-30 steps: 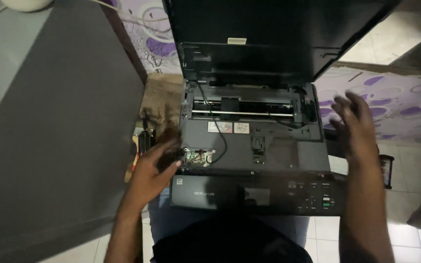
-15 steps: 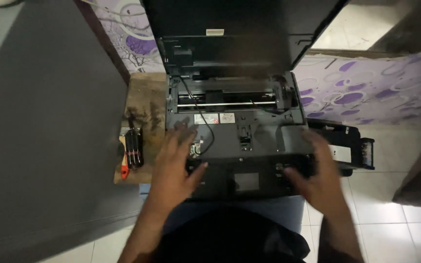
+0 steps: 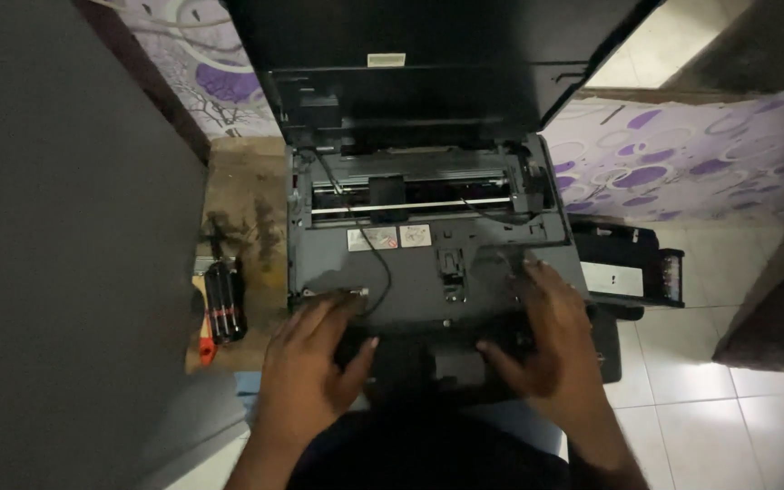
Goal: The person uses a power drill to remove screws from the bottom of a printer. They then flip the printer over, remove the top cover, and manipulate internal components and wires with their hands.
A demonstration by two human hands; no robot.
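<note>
A patterned cloth (image 3: pixel 682 163) with purple ovals on white is lying far right and running on behind to the far left. A brown, stained sheet of cardboard (image 3: pixel 247 200) is lying on the left, and black-handled screwdrivers (image 3: pixel 224 299) are resting on its near end, with an orange tool (image 3: pixel 205 349) lying just beside them. A black ink tank unit (image 3: pixel 632 268) is sitting on the right. Pale floor tiles (image 3: pixel 710 417) are showing near right, and a dark grey surface (image 3: pixel 65 254) is filling the left.

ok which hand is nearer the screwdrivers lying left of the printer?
Left. The left hand rests on the printer front near its left edge, just right of the screwdrivers; the right hand is on the far side.
</note>
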